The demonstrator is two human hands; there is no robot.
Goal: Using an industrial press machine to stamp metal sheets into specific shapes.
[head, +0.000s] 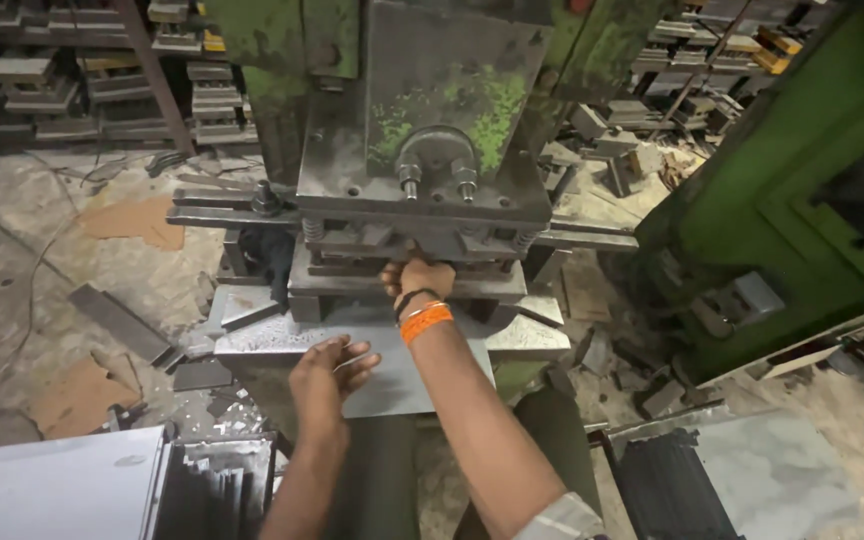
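A green and grey press machine [432,120] stands in front of me, with a die set [352,262] under its ram. A flat grey metal sheet [402,385] lies on the press table, reaching toward me. My left hand [327,372] rests palm down on the sheet, fingers spread. My right hand [414,277], with orange and black bands on the wrist, reaches into the gap of the die, fingers curled at its front edge. What the fingers hold there is hidden.
A pale metal sheet [52,490] and a stack of dark strips [217,490] lie at lower left. Another grey sheet [772,470] sits at lower right. A second green machine [792,200] stands to the right. Racks of metal blocks [82,80] line the back; scrap litters the floor.
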